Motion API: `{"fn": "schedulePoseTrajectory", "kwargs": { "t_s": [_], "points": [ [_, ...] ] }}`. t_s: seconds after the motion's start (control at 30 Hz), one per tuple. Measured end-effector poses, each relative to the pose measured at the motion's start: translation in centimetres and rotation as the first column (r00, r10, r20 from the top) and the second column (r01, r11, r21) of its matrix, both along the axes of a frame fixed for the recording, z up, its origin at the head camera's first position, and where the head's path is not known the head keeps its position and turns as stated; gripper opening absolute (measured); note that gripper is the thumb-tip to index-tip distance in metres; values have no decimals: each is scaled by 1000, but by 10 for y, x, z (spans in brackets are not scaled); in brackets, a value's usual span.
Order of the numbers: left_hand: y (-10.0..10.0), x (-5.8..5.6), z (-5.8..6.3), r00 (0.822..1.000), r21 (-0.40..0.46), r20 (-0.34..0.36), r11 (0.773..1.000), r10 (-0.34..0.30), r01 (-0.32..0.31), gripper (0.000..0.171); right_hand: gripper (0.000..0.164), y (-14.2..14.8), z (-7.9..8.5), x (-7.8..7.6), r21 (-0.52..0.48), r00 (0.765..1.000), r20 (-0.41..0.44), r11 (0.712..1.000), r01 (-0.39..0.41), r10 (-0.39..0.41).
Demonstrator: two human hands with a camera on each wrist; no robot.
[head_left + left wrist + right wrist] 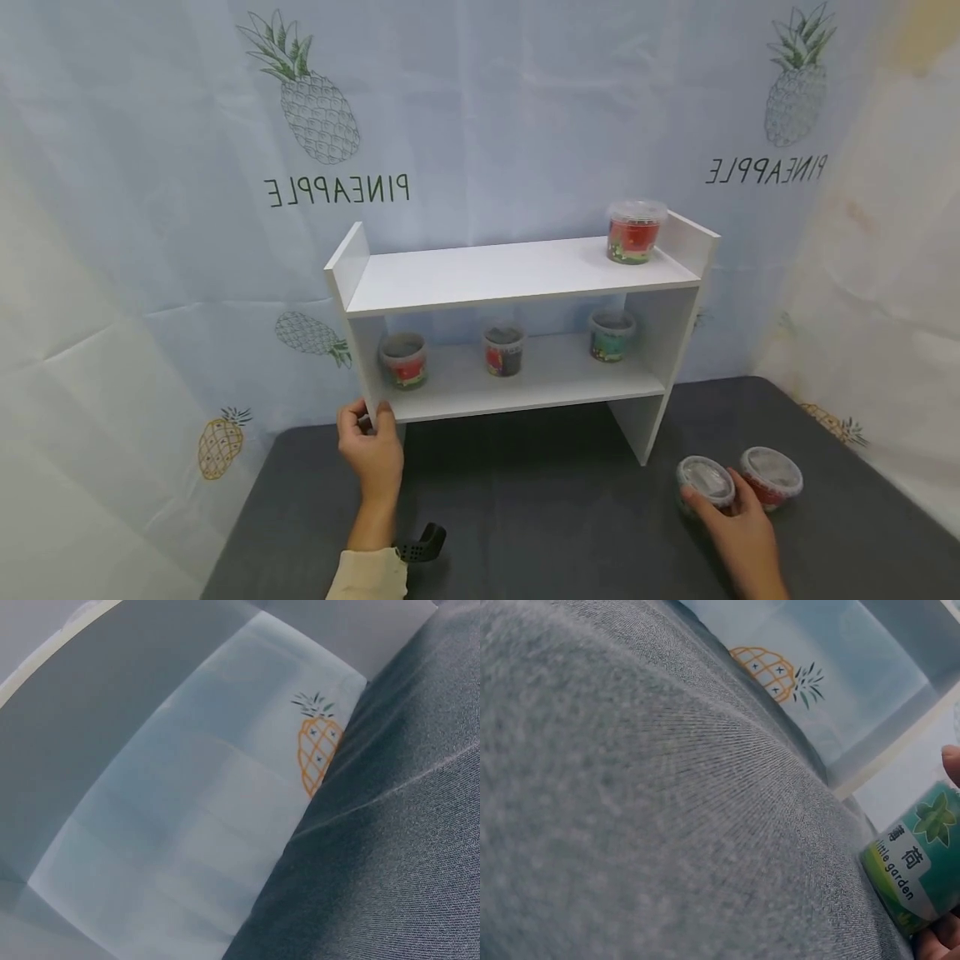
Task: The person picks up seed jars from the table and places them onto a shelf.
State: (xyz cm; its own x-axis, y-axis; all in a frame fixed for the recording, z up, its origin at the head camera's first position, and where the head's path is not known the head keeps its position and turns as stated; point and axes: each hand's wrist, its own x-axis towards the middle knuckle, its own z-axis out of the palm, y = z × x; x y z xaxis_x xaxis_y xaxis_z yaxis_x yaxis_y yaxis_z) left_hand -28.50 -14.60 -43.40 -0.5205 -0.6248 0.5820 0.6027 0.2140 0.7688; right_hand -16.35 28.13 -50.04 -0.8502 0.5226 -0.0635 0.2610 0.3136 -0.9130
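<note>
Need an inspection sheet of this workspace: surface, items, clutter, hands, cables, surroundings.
Surface: dark grey tabletop, white two-tier shelf standing on it.
Items: red-labelled cup on upper tier; three cups on lower tier; green-labelled cup and another cup at tabletop right.
Clutter: nothing seen.
Hands: left hand grips shelf's left side panel; right hand holds green-labelled cup.
Cables: nothing seen.
Surroundings: pineapple-print fabric behind, lettering mirrored.

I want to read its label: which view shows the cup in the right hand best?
The right wrist view: the cup is partly cut off, but its label reads "little garden". The head view shows mainly its lid; the left wrist view none of it.
</note>
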Motion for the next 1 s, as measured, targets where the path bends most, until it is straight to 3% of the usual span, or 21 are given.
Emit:
{"fn": "schedulePoseTrajectory", "kwargs": {
  "t_s": [0.17, 0.3, 0.37, 0.63, 0.83, 1.0],
  "points": [
    [8, 19, 19, 1000, -24, -10, 1000, -5, 5, 15, 101, 0, 0, 2, 73, 998, 67, 997, 2, -7],
    [8, 21, 21, 1000, -31, -17, 1000, -4, 3, 14, 105, -1, -2, 2, 39, 997, 78, 999, 12, -15],
    [8, 20, 21, 1000, -30, -14, 1000, 3, -3, 15, 106, -1, -2, 1, 27, 997, 74, 1000, 0, -2],
    [-1, -4, -6, 1000, -13, -3, 1000, 6, -6, 17, 107, -1, 5, 0, 31, 998, 54, 999, -23, 22],
    [-3, -5, -8, 1000, -2, -5, 1000, -6, 6, 17, 110, -1, 4, 1, -16, 998, 59, 999, -30, 31],
    [-2, -4, -6, 1000, 3, -11, 1000, -7, 7, 17, 108, -1, 3, -1, 0, 999, 26, 1000, -22, 22]
  ]
}}
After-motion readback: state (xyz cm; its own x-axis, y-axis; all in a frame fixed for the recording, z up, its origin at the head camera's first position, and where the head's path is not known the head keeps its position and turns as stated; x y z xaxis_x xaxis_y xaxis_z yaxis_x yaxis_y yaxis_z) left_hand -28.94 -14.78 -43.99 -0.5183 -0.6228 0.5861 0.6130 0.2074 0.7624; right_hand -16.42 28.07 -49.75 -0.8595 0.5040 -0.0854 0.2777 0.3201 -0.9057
